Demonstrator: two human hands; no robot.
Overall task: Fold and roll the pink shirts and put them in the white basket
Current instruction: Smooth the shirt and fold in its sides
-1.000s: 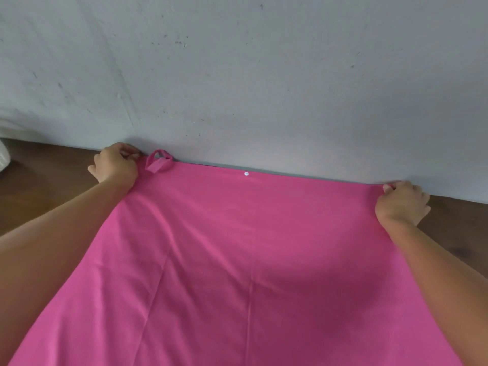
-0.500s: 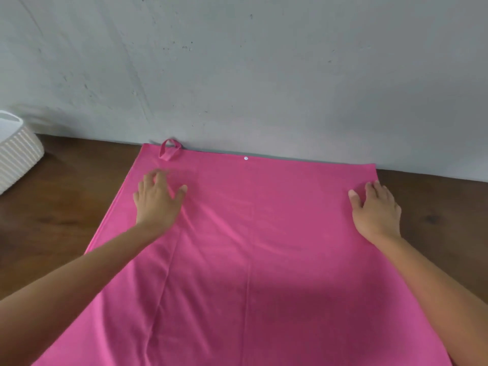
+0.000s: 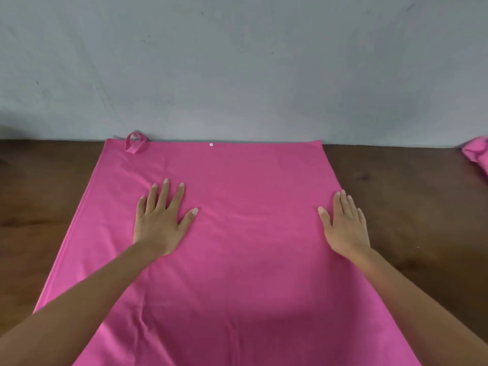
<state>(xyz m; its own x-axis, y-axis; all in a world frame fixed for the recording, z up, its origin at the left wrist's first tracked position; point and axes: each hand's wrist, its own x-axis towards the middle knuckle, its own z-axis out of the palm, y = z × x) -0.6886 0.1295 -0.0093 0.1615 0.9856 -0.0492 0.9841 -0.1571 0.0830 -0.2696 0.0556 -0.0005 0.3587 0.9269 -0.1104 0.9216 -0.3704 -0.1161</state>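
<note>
Left hand (image 3: 161,225) and right hand (image 3: 346,228) press pink shirt (image 3: 250,260).

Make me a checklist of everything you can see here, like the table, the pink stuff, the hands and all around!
Surface: brown wooden table, up against the wall.
Job's things: pink shirt spread flat, with a small loop and a white button at its far edge. The white basket is not in view.
Clutter: another pink cloth at the right edge, cut off by the frame.
Hands: left hand and right hand lie flat on the shirt, fingers straight.
Cables: nothing seen.
Surroundings: plain grey wall behind the table.
</note>
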